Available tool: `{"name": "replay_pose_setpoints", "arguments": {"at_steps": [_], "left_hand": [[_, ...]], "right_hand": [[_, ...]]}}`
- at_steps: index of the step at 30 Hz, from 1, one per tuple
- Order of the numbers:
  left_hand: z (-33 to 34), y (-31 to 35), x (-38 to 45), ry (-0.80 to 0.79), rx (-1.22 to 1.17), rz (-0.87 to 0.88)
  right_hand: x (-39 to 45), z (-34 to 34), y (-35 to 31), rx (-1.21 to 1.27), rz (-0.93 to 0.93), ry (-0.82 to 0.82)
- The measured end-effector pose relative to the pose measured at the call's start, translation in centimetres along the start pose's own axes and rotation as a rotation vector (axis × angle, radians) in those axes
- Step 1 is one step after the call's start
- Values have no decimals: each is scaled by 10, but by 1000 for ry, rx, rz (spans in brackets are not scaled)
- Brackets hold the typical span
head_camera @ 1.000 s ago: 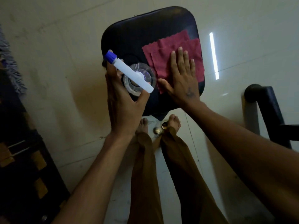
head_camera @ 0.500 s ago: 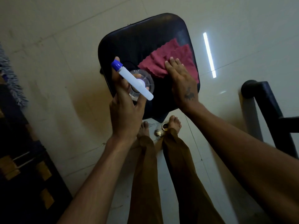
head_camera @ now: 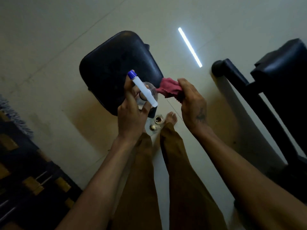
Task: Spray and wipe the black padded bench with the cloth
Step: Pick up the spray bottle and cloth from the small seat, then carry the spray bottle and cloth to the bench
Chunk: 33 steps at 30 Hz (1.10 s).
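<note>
Glossy floor [head_camera: 49, 47], padded bench [head_camera: 113, 63], crumpled cloth [head_camera: 167, 89]

Pale tiled floor [head_camera: 58, 47] under me, grout lines running diagonally. A bright strip of reflected light [head_camera: 190, 47] lies on it. Right of that strip stands a dark padded frame [head_camera: 274, 83]. Far left of the strip, a dark patterned rug [head_camera: 25, 171] with a fringed edge.

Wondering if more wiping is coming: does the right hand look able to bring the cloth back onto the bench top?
Probably yes. The right hand holds the red cloth bunched beside the bench, whose top is bare apart from the left hand with the spray bottle.
</note>
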<state>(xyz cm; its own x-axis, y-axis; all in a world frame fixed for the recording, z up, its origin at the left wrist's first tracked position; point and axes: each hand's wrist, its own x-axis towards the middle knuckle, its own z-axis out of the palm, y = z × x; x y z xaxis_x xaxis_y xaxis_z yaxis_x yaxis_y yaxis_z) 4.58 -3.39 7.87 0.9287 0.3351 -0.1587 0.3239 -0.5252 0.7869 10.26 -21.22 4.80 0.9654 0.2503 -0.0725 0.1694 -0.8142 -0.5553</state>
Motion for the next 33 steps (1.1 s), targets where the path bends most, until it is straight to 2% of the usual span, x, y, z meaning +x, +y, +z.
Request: {"name": "replay_pose_setpoints", "arguments": {"at_steps": [6, 12, 20, 23, 33], "left_hand": [[14, 110, -19, -327, 92, 190], [78, 213, -57, -530, 144, 329], [207, 326, -126, -586, 183, 544], [262, 362, -150, -666, 193, 610], [471, 424, -173, -882, 163, 682]], "right_hand": [[-58, -112, 22, 50, 224, 252], [-126, -222, 91, 114, 417, 540], [-220, -320, 227, 68, 612, 614], [-248, -349, 281, 56, 701, 657], [-290, -407, 485, -25, 912, 621]]}}
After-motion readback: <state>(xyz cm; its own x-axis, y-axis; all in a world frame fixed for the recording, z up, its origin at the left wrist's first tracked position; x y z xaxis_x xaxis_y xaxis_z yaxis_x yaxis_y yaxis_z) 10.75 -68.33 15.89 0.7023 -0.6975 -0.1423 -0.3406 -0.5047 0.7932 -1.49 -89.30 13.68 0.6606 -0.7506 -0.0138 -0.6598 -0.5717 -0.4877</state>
